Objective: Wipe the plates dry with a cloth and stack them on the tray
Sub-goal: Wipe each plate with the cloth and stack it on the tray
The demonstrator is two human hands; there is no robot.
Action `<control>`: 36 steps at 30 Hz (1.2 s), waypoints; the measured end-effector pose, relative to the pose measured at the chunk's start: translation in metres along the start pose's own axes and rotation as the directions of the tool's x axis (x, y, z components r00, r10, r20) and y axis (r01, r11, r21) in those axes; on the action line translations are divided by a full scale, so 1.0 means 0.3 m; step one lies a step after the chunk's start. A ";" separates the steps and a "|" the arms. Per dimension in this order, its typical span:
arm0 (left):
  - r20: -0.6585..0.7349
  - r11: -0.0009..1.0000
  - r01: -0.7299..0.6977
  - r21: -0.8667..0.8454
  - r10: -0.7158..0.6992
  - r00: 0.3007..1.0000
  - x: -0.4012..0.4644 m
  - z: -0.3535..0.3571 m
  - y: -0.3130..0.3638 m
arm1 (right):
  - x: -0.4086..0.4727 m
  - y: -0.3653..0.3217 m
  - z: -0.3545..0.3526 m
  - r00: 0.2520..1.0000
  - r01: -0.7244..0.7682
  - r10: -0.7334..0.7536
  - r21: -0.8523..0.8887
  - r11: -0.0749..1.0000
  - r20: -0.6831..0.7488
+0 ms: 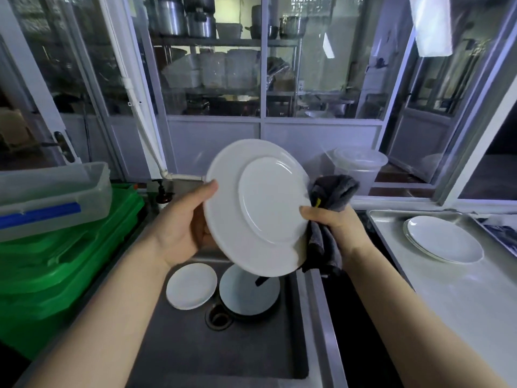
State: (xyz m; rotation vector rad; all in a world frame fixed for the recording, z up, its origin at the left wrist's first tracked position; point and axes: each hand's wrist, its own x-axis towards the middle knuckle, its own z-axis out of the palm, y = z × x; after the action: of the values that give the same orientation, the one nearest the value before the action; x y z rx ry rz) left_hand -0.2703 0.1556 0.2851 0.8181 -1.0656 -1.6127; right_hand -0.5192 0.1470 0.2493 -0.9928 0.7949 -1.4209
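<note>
You hold a smooth, round white plate (258, 208) tilted above the sink (302, 317), its underside and raised foot ring facing you. Your left hand (179, 228) grips the plate's left rim, thumb on the near face and fingers curled behind. Your right hand (333, 225) is clenched around a dark grey cloth (333, 191), soft and nubby, bunched against the plate's right rim; one end sticks up above the hand, the other hangs below it, and a small yellow tag shows beside the thumb.

The sink is a dull grey metal basin. In it lie a small white plate (191, 285) and, just beside it to the right, a larger pale plate (249, 294) partly hidden by the one you hold; the round drain (218, 317) sits just in front of them.

To your right, a shallow stainless steel tray (391, 228) rests on the metal counter and holds a low stack of white plates (444, 239). To your left, green plastic crates (56, 264) are piled up with a clear lidded plastic box (53, 189) on top. A brown pump bottle (163, 194) stands behind the sink. Beyond the glass, metal pots (201, 23) fill the shelves.
</note>
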 end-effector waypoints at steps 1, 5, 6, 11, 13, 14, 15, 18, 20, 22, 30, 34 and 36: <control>0.011 1.000 -0.010 0.021 0.009 1.000 0.002 0.004 -0.001 | 0.002 -0.007 -0.003 1.000 0.015 -0.015 -0.006 1.000 0.005; 0.042 0.988 -0.103 0.113 0.099 0.994 -0.002 0.017 0.013 | 0.014 -0.036 -0.002 0.997 0.081 -0.080 -0.046 0.996 0.017; 0.033 0.984 -0.126 0.123 0.123 0.992 -0.006 0.027 0.015 | 0.016 -0.040 -0.001 0.995 0.098 -0.099 -0.069 0.993 -0.013; -0.133 0.980 -0.195 0.038 0.198 0.971 -0.007 0.088 -0.050 | 0.012 -0.044 0.028 0.932 0.242 -0.317 -0.350 0.905 -0.174; -0.199 0.972 -0.233 0.042 0.237 0.951 -0.001 0.116 -0.088 | -0.006 -0.045 0.064 0.906 0.309 -0.402 -0.444 0.841 -0.131; -0.231 0.965 -0.256 0.051 0.260 0.937 0.002 0.132 -0.104 | -0.018 -0.042 0.083 0.892 0.352 -0.445 -0.490 0.798 -0.084; -0.264 0.957 -0.284 0.060 0.290 0.920 0.010 0.144 -0.124 | -0.033 -0.033 0.102 0.876 0.386 -0.480 -0.540 0.748 -0.040; -0.323 0.923 -0.381 0.053 0.376 0.868 0.025 0.196 -0.175 | -0.076 0.003 0.169 0.819 0.474 -0.570 -0.636 0.610 0.063; -0.315 0.895 -0.444 0.044 0.434 0.844 0.033 0.227 -0.198 | -0.095 0.024 0.210 0.783 0.517 -0.608 -0.683 0.516 0.133; -0.266 0.872 -0.488 0.047 0.482 0.835 0.036 0.239 -0.214 | -0.105 0.032 0.233 0.775 0.536 -0.598 -0.715 0.449 0.204; -0.219 0.911 -0.395 0.122 0.413 0.884 0.010 0.196 -0.246 | -0.035 0.016 0.086 0.881 0.362 -0.474 -0.642 0.676 -0.002; -0.185 0.921 -0.304 0.245 0.352 0.917 0.018 0.197 -0.272 | -0.051 0.049 0.065 0.887 0.147 -0.358 -0.556 0.818 -0.292; -0.150 0.854 -0.281 0.437 0.378 0.914 0.020 0.208 -0.292 | -0.059 0.069 0.073 0.905 0.091 -0.283 -0.506 0.858 -0.318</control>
State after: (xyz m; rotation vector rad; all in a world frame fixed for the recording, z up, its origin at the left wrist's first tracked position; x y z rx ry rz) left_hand -0.3596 0.1758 0.2280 1.0042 -1.3128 -0.9858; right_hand -0.4913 0.1642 0.2375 -1.2112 1.4274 -1.6574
